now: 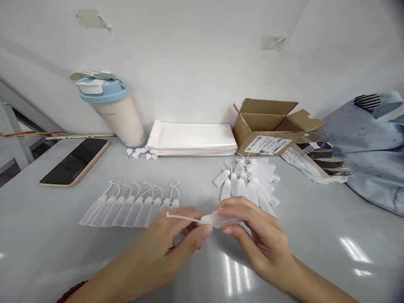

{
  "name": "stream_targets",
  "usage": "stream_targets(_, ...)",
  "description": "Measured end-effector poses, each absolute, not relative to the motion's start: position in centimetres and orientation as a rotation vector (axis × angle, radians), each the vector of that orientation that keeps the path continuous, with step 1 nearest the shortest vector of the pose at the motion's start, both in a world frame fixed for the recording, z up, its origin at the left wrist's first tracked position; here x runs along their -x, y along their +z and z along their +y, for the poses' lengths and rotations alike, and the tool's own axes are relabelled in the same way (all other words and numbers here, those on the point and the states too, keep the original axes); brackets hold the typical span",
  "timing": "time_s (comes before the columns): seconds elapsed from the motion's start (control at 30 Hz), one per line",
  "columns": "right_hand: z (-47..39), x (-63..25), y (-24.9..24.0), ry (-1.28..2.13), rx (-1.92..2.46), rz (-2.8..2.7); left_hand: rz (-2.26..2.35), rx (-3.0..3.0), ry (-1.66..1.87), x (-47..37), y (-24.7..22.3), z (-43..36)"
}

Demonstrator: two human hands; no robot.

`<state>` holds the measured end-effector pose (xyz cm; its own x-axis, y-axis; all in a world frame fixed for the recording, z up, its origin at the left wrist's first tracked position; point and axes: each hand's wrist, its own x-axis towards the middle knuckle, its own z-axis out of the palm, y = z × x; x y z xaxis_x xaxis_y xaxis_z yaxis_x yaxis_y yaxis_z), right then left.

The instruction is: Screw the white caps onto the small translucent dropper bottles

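Between my two hands lies a small translucent squeeze bottle (pixel 225 220), held on its side with its thin cap strap sticking out to the left. The thumb and fingers of my left hand (pixel 179 240) pinch its white neck. My right hand (pixel 259 240) grips the bottle's body from the other end. A row of several similar bottles (pixel 126 212) lies on the table to the left, their straps pointing away from me. Beyond my right hand is a loose pile of more such bottles (pixel 249 181), partly hidden by the hand.
A phone (pixel 75 162) lies at the left. Along the wall stand a cream tumbler (pixel 120 118) with a blue lid, a stack of white packets (pixel 192 139) and an open cardboard box (pixel 268 130). Small white caps (pixel 137 153) sit near the tumbler. Grey-blue fabric (pixel 372 155) covers the right side.
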<state>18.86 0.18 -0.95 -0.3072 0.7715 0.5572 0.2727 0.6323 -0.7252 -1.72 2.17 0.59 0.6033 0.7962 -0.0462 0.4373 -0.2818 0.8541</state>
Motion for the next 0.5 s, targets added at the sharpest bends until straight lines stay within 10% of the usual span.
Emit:
stream_targets(0.3, -0.19, -18.77, -0.71, 0.549, 0.848, -1.982, 0.950, -2.018, 0.555, 1.66, 0.95, 1.60)
stream_targets(0.5, 0.06, -19.12, -0.15, 1.326, 1.072, -1.797, 0.822, -2.318, 0.719, 1.90, 0.13, 1.37)
